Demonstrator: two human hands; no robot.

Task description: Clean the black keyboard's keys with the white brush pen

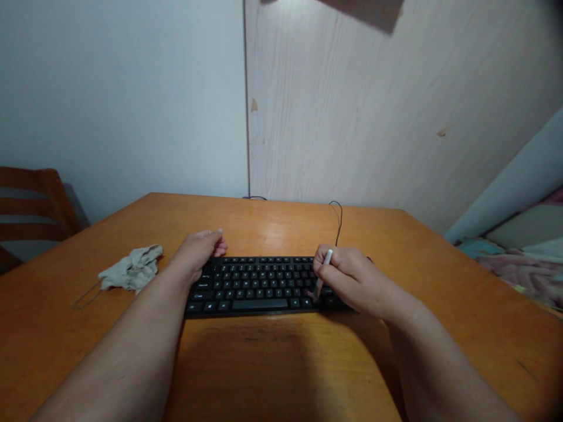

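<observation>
A black keyboard [259, 304] lies flat on the wooden table in front of me. My left hand [200, 249] is at its far left corner, fingers curled, the palm side hidden; it seems to hold the keyboard there. In my right hand [345, 272] is a slim brush [328, 258] with a white handle, tilted, its tip pointing down. The dark bristles touch or hover just over the keys right of the space bar; I cannot tell which. My right hand and wrist cover part of the keyboard's right end.
A crumpled grey cloth [134, 268] with a thin loop lies left of my left forearm. A black cable [340, 220] runs from behind the keyboard toward the wall. The wooden table [272, 363] reaches the wall. A wooden chair [37, 202] stands at left; bedding [519, 258] is at right.
</observation>
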